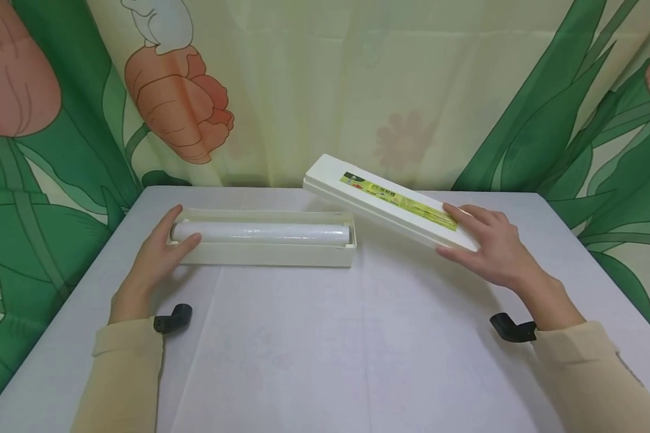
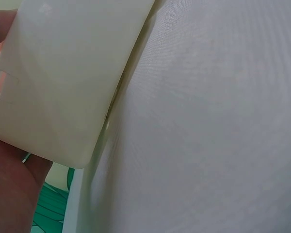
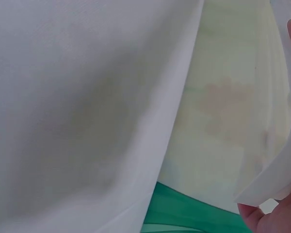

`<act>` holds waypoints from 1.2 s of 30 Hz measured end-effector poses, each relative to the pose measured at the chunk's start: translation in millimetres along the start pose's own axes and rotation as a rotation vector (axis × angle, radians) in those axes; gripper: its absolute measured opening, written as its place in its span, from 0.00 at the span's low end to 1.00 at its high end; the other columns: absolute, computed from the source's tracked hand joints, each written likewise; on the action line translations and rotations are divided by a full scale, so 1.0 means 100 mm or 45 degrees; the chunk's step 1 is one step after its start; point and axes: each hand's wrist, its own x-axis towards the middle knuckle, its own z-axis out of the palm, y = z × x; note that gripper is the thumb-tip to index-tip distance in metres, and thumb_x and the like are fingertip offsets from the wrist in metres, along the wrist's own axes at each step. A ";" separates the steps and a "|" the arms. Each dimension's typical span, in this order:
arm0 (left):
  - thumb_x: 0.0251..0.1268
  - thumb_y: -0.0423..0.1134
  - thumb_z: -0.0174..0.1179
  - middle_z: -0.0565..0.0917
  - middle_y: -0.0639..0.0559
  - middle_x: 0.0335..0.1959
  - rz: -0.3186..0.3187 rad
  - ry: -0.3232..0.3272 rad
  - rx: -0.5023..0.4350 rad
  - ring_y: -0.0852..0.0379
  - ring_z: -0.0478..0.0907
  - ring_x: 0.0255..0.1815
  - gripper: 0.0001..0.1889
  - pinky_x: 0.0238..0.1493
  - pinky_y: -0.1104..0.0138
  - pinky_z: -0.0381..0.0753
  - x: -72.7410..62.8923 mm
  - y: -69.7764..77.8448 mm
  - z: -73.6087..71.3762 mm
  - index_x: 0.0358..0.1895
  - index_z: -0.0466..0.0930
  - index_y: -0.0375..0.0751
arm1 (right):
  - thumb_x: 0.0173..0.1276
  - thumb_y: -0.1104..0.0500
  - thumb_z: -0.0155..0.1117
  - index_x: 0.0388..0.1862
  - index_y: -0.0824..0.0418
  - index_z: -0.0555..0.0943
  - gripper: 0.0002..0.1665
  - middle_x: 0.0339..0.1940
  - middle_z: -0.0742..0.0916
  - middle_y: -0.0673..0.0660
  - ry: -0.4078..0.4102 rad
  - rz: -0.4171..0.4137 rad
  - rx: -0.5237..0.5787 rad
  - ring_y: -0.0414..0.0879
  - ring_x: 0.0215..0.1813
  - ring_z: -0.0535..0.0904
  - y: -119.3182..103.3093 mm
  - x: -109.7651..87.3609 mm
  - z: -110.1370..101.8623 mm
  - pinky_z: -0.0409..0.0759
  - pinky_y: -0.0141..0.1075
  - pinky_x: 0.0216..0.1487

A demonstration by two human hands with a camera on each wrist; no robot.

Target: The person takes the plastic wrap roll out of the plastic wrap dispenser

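A long cream plastic box (image 1: 271,255) rests on the table, holding a white roll of cling film (image 1: 265,233). My left hand (image 1: 154,255) grips the box's left end, thumb at the front and fingers behind. In the left wrist view the box wall (image 2: 72,73) fills the upper left, with part of the left hand (image 2: 12,189) below it. My right hand (image 1: 495,246) holds the white lid (image 1: 325,174) by its right end, raised above the table and tilted with its far left end highest. A yellow-green label (image 1: 398,201) runs along the lid's top.
A white cloth covers the table (image 1: 281,337). Behind it hangs a curtain (image 1: 314,90) printed with flowers, leaves and a rabbit on a carrot. A black wrist device (image 1: 173,319) sits at the left cuff, another black device (image 1: 511,329) at the right.
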 end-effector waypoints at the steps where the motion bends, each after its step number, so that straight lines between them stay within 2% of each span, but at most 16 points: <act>1: 0.73 0.55 0.58 0.47 0.34 0.81 0.001 -0.001 -0.003 0.31 0.43 0.79 0.46 0.69 0.30 0.45 0.00 0.00 0.00 0.83 0.41 0.46 | 0.61 0.46 0.74 0.79 0.52 0.66 0.48 0.70 0.72 0.66 -0.003 0.009 0.003 0.70 0.64 0.64 0.01 -0.01 0.00 0.60 0.66 0.55; 22: 0.73 0.57 0.57 0.45 0.35 0.81 -0.026 -0.010 -0.002 0.31 0.41 0.79 0.47 0.69 0.29 0.44 0.00 -0.01 0.01 0.84 0.39 0.48 | 0.64 0.43 0.72 0.80 0.53 0.63 0.50 0.70 0.70 0.69 -0.032 0.106 -0.022 0.73 0.62 0.64 0.19 -0.25 -0.02 0.58 0.69 0.52; 36: 0.73 0.57 0.57 0.45 0.35 0.81 -0.033 -0.011 0.006 0.31 0.41 0.79 0.47 0.69 0.29 0.44 -0.01 -0.01 0.01 0.84 0.39 0.49 | 0.65 0.43 0.70 0.81 0.53 0.61 0.50 0.69 0.70 0.72 -0.019 0.128 -0.051 0.76 0.62 0.63 0.29 -0.39 0.02 0.58 0.70 0.50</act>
